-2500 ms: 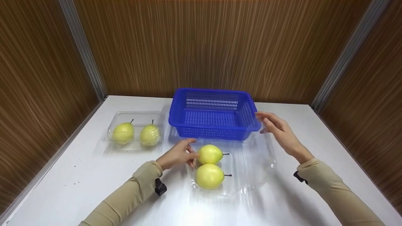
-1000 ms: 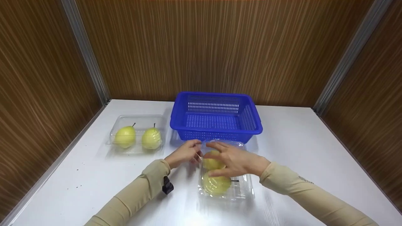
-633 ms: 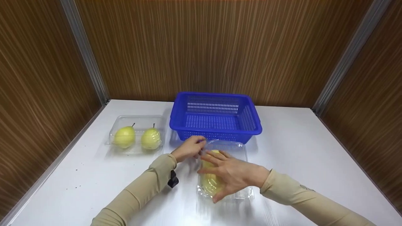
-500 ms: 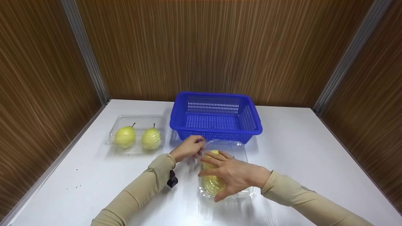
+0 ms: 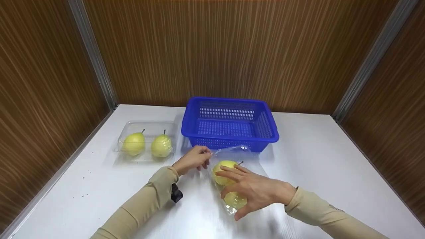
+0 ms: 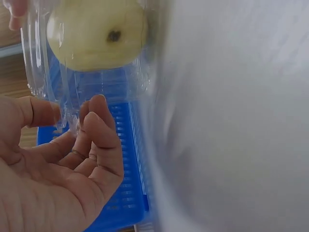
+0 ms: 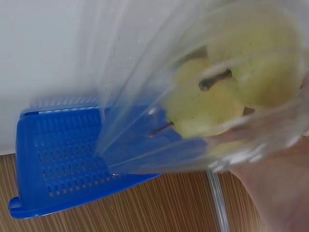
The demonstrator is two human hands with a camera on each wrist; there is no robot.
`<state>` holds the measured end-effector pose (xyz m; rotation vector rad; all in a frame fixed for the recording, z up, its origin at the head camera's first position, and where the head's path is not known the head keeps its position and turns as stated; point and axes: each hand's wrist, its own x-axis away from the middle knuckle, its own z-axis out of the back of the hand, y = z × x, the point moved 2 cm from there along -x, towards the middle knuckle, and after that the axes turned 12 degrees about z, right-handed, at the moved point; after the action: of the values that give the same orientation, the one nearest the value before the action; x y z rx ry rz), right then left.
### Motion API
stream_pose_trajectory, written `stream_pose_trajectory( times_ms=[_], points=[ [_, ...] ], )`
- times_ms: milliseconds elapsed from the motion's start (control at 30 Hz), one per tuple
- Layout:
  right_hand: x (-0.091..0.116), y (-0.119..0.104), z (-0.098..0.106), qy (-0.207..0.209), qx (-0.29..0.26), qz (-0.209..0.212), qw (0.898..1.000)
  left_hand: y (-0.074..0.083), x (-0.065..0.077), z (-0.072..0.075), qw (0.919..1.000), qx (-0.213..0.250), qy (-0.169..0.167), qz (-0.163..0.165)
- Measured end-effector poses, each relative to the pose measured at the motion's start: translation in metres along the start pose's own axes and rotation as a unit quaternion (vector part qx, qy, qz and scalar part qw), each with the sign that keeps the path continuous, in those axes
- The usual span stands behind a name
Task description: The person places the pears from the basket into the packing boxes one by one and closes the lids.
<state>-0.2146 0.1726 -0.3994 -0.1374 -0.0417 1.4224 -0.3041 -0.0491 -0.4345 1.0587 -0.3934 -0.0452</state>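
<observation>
A clear plastic clamshell box (image 5: 259,166) with two yellow-green pears (image 5: 224,172) in it stands slanted in front of the blue basket, its lid down over the fruit. My left hand (image 5: 195,158) pinches the rim at the box's far left corner; in the left wrist view, the plastic edge lies between thumb and fingers. Spread fingers of my right hand (image 5: 257,191) lie over the lid, the thumb apart toward the near end. That hand partly hides the nearer pear (image 5: 235,200). In the right wrist view both pears (image 7: 200,104) show blurred through the plastic.
A blue perforated basket (image 5: 229,136) stands behind the box, with nothing visible inside. To its left sits another clear clamshell box (image 5: 149,125) holding two pears (image 5: 161,145). Wood-patterned walls (image 5: 232,49) enclose the white table (image 5: 308,159) at the back and sides.
The lid, earlier folded out to the right, now covers the pears. My right hand came left onto it. Lately the box has turned, its near end swinging right.
</observation>
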Motion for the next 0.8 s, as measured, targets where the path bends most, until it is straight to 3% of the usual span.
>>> stream_pose_trajectory(
  times_ms=[133, 333, 567, 800],
  points=[
    [0.008, -0.002, -0.007, 0.034, 0.012, 0.002, 0.999, -0.004, 0.007, 0.004, 0.9996, 0.015, -0.013, 0.018],
    [0.026, -0.005, -0.011, 0.078, 0.038, 0.017, 0.996, -0.011, 0.018, 0.012, 0.9949, 0.044, -0.076, 0.049],
    [0.043, 0.002, -0.01, 0.086, 0.013, -0.011, 0.996, -0.02, 0.031, 0.016, 0.9877, 0.069, -0.119, 0.075],
    [0.058, 0.011, -0.007, 0.127, 0.009, -0.031, 0.991, -0.026, 0.044, 0.018, 0.9778, 0.104, -0.157, 0.092]
  ],
)
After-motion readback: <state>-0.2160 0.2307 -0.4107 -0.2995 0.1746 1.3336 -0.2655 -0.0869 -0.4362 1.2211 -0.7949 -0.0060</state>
